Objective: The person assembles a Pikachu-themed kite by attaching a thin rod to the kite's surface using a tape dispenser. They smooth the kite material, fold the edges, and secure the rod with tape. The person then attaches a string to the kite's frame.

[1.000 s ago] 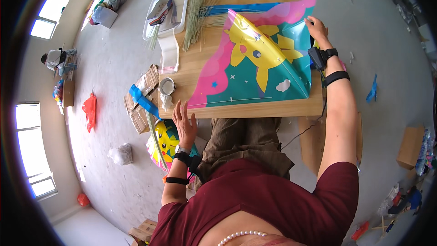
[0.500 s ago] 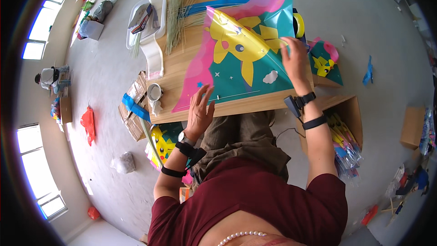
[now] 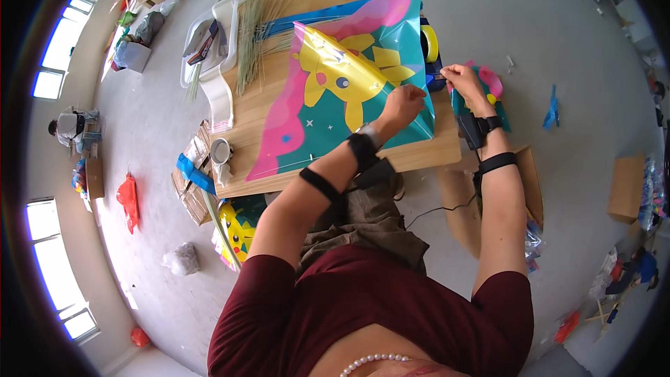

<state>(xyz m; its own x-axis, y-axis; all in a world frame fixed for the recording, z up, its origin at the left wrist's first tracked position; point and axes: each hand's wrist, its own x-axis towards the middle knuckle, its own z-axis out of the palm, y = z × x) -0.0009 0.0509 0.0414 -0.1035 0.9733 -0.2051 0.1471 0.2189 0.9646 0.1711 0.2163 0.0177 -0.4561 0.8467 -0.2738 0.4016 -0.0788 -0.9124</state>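
Note:
A kite sheet (image 3: pixel 328 108) in pink, teal and yellow, printed with a cartoon animal, lies on the wooden table (image 3: pixel 252 119). Its right part rises in a fold, and a thin white rod runs along its near edge. Over the sheet's right side is my left hand (image 3: pixel 403 108), fingers curled together; what they hold, if anything, is hidden. Just past the table's right edge my right hand (image 3: pixel 466 88) has its fingertips pinched beside a dark tape dispenser (image 3: pixel 434 78) with a yellow roll (image 3: pixel 430 43). Anything in that pinch is too small to make out.
Thin pale sticks (image 3: pixel 252 49) and a blue strip (image 3: pixel 289 22) lie at the table's far side. A white tray (image 3: pixel 230 21) stands far left, a tape roll (image 3: pixel 221 150) near left. An open carton (image 3: pixel 532 185) and another kite sheet (image 3: pixel 457 101) are at right.
My left hand has moved from the near left corner rightward across the sheet, its fingers now curled. My right hand has left the sheet for the dispenser side, pinching. The view has shifted slightly.

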